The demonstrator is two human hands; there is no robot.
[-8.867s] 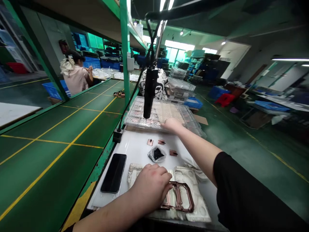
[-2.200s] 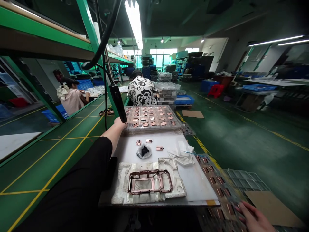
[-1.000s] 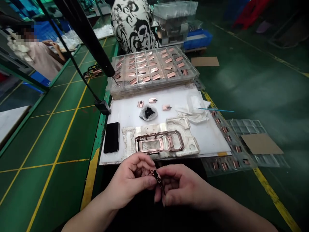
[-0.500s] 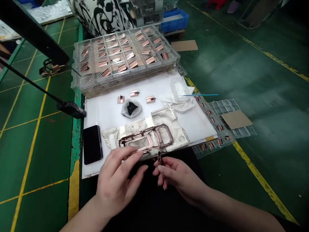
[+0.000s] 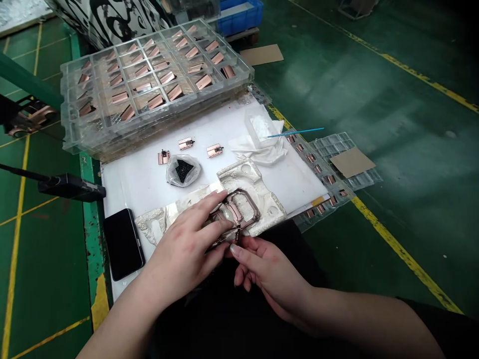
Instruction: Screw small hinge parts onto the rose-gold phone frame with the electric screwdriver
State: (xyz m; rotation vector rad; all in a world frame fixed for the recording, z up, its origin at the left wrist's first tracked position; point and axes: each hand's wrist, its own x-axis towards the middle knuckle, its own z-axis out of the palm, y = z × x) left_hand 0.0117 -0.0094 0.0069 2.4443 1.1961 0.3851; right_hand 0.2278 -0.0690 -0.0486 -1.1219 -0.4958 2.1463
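A copper-coloured metal frame (image 5: 250, 219) with a large rounded opening lies on a rough whitish moulded block (image 5: 267, 214). My left hand (image 5: 190, 244) is over the frame's left part and grips it, fingers on top and thumb at the near edge; that end of the frame is hidden. Between the thumb and fingers of my right hand (image 5: 265, 264) is a small copper-coloured metal part (image 5: 238, 234), upright and touching the frame's near edge. Three small copper-coloured plates (image 5: 214, 150) with dark bits on them lie behind the block, near an open plastic bag (image 5: 192, 175) of small black pieces.
A clear compartment tray (image 5: 157, 113) of copper-coloured pieces stands at the back of the white board (image 5: 138, 182). A phone (image 5: 123, 244) lies at the left. To the right are a white cloth (image 5: 258, 152), a blue stick (image 5: 299, 131) and another clear tray (image 5: 325, 199).
My left hand has come down onto the frame and closed on it. My right hand has brought the small part up against the frame's near edge. The camera view has shifted.
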